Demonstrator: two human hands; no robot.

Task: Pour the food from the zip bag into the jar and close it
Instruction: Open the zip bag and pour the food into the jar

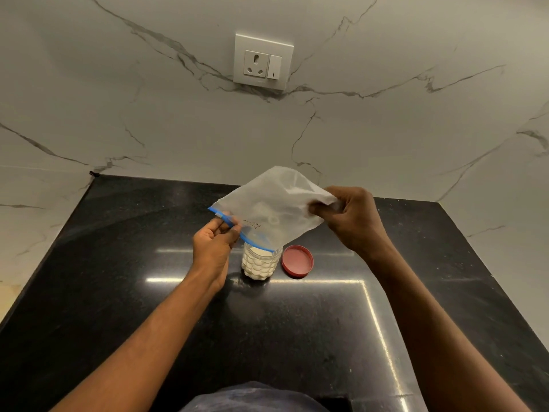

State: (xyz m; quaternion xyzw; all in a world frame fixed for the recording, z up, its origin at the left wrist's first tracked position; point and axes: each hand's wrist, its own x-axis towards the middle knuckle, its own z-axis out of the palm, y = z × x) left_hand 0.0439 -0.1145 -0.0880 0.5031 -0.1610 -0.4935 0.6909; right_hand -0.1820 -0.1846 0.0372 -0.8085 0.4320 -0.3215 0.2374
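A clear zip bag (273, 203) with a blue zipper strip hangs tilted over the jar, mouth end down. My left hand (215, 242) pinches the blue zipper edge at the bag's lower left. My right hand (347, 218) grips the bag's raised bottom corner, higher and to the right. Below the bag's mouth stands a small clear jar (259, 264), uncapped and filled nearly to the top with white round pieces of food. One or two white pieces show faintly inside the bag. The red lid (297, 261) lies on the counter just right of the jar, inner side up.
The black polished countertop (148, 292) fills the niche, with white marble walls behind and on both sides. A wall socket with a switch (263, 61) sits high on the back wall. My clothing (252, 396) shows at the counter's near edge.
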